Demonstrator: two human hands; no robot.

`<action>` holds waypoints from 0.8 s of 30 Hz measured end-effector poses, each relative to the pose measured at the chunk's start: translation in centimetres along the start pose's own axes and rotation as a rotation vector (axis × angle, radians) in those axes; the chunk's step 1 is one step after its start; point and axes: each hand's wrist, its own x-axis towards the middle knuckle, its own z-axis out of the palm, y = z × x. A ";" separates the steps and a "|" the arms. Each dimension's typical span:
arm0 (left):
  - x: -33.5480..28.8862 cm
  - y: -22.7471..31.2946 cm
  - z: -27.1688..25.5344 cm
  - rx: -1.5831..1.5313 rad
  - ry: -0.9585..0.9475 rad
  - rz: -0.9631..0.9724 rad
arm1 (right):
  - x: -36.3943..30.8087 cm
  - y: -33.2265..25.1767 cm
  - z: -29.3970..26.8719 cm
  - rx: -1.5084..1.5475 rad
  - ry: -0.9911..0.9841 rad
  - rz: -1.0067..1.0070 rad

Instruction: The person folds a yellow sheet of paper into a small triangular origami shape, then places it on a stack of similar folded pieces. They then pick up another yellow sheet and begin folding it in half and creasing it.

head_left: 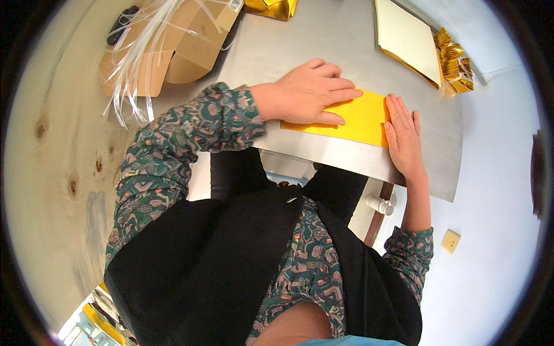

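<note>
A bright yellow, flat rectangular piece of paper point(366, 122) lies near the front edge of the metal-topped table point(271, 52). My left hand point(306, 95) rests on its left part, fingers stretched and the thumb apart, covering that end. At the right end my right hand point(405, 135) lies with its fingers straight, touching the short edge. Neither hand is wrapped around anything. Whether the paper is one sheet or several layers cannot be told.
An open cardboard box point(193, 49) with white plastic strips point(134, 72) stands at the far left. Pale sheets with gold edges point(408, 41) lie at the far right, beside bundled folded gold paper point(457, 69). Another gold piece point(271, 8) sits at the back. A wall borders the right side.
</note>
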 end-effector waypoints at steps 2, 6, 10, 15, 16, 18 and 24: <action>-1.7 -0.6 -0.6 0.012 -0.017 -0.032 | 0.0 -0.1 0.0 -0.027 -0.004 0.003; -5.5 -2.0 -2.2 0.039 -0.057 -0.113 | 0.0 0.1 0.0 0.005 0.015 -0.008; -8.3 -2.8 -3.3 0.134 -0.084 -0.163 | 0.0 0.4 0.2 0.015 0.045 -0.033; -9.4 -3.3 -2.7 0.138 -0.048 -0.161 | 0.1 0.6 0.7 -0.022 0.057 -0.045; -9.5 -3.4 -2.5 0.111 -0.033 -0.166 | 0.1 0.6 0.7 -0.032 0.055 -0.038; -9.5 -3.4 -2.3 0.089 -0.011 -0.163 | 0.1 0.7 0.7 -0.027 0.057 -0.049; -9.4 -3.5 -2.2 0.073 0.018 -0.179 | 0.2 0.7 0.7 -0.039 0.069 -0.052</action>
